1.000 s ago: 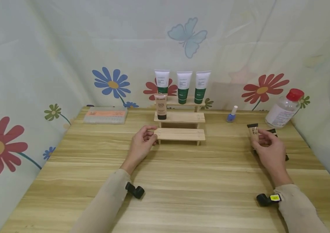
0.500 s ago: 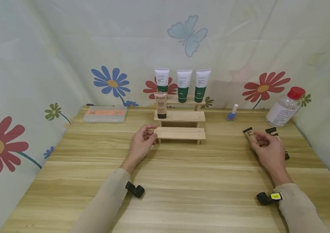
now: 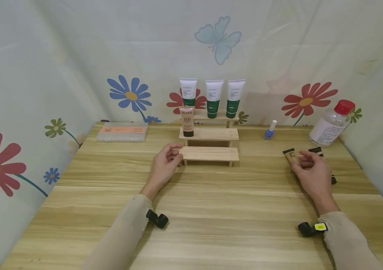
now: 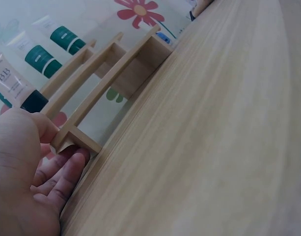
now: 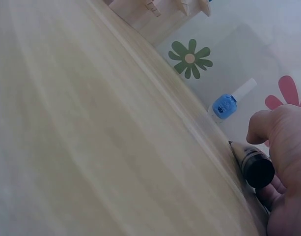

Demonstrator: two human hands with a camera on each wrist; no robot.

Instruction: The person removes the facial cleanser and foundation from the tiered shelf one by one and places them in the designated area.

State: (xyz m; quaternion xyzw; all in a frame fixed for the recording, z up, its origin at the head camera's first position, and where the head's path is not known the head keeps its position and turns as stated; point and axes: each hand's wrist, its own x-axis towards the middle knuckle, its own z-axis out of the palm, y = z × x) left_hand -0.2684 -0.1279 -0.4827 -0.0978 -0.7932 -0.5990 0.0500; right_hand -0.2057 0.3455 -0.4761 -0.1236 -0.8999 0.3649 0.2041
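Observation:
My left hand [image 3: 166,161] grips the left end of the lowest step of a three-tier wooden display stand [image 3: 211,153]; in the left wrist view the thumb lies on top and fingers reach underneath. Far right, my right hand [image 3: 313,172] curls round a tan tube [image 3: 291,156] with black ends, low at the tabletop. Its black cap [image 5: 258,171] faces the right wrist camera. Another black-ended tube [image 3: 333,178] lies partly hidden beneath that hand. A BB cream tube [image 3: 187,122] stands on the middle step. Three white-and-green tubes [image 3: 213,99] stand on the top step.
A blue nail polish bottle [image 3: 269,130] stands right of the stand. Behind my right hand leans a clear bottle with a red cap [image 3: 330,123]. A flat translucent case [image 3: 122,132] lies back left. A flowered curtain [image 3: 127,45] borders the wooden table [image 3: 218,225].
The tan tube has come down and turned, its far end tilting left, with my right hand still round it. My left hand keeps its place on the stand.

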